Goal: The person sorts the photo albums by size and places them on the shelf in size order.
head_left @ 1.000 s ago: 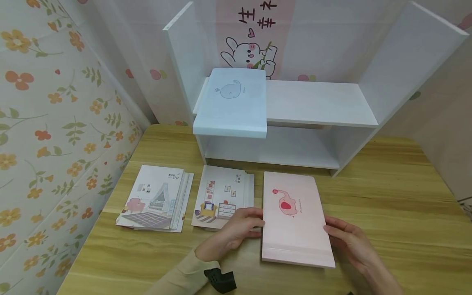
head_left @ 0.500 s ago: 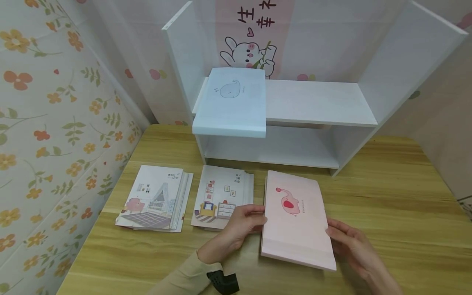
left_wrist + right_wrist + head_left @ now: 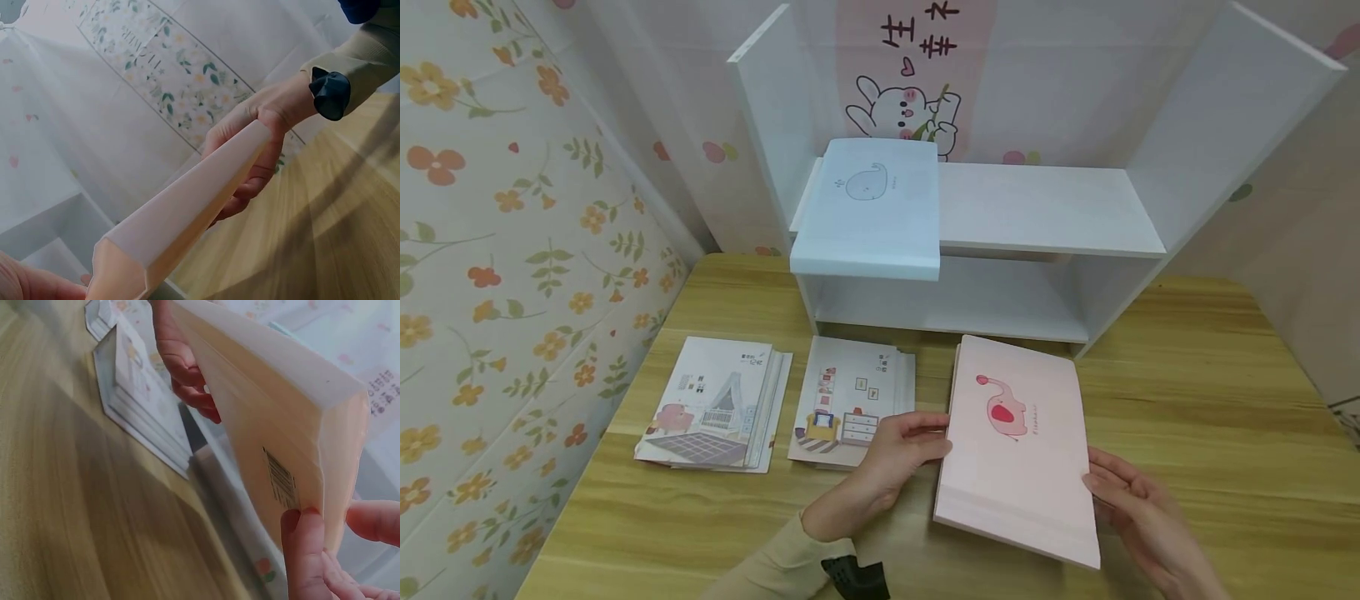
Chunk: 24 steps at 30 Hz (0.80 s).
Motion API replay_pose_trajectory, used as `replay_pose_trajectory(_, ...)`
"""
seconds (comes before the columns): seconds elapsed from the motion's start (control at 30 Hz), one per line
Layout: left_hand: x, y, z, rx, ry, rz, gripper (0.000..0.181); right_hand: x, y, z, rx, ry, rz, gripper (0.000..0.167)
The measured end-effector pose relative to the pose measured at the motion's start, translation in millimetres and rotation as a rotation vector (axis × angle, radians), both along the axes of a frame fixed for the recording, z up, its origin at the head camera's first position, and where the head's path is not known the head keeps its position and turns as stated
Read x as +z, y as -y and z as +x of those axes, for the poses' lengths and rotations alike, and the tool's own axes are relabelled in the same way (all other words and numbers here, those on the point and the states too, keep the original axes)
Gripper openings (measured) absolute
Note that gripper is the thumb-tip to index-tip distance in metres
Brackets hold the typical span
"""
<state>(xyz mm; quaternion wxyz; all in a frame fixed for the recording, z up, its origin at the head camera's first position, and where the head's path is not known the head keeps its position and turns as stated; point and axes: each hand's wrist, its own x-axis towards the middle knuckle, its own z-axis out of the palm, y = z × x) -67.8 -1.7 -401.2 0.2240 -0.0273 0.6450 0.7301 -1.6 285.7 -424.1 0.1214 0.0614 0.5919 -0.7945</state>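
Note:
Both hands hold a pink book with an elephant on its cover (image 3: 1011, 450), tilted and raised off the wooden table. My left hand (image 3: 887, 467) grips its left edge, thumb on top. On the right edge, my right hand (image 3: 1142, 517) pinches it between thumb and fingers. In the right wrist view the fingers (image 3: 306, 550) lie under the book's back cover (image 3: 250, 437), beside a barcode. The left wrist view shows the book's pale side (image 3: 194, 200) between the two hands.
A white shelf (image 3: 1052, 208) stands at the back, with a light blue whale book (image 3: 872, 217) on its upper board, jutting over the front. Two stacks of books lie on the table (image 3: 1210, 400): one far left (image 3: 715, 400), one (image 3: 850, 400) beside my left hand.
The pink book has risen off the table, shifted right and tilted, its far end now nearer the shelf. Both hands have moved slightly right with it.

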Motion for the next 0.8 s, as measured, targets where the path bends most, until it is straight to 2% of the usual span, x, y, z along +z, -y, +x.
replay_pose_trajectory(0.13,6.9,-1.9,0.7,-0.004,-0.001,0.015,0.032,5.4,-4,4.1,0.007,-0.001,0.009,0.039)
replay_pose_trajectory(0.33,19.1,-5.2,2.0,-0.018,-0.011,0.056,0.032,12.6,-11,9.8,0.019,-0.014,-0.043,0.04)
replay_pose_trajectory(0.67,35.9,-11.1,1.9,-0.057,-0.055,0.127,0.032,23.9,-19,14.7,0.079,-0.17,-0.175,0.047)
replay_pose_trajectory(0.8,44.0,-15.0,0.9,-0.066,-0.075,0.141,0.031,27.4,-23,16.3,0.074,-0.199,-0.201,0.049)
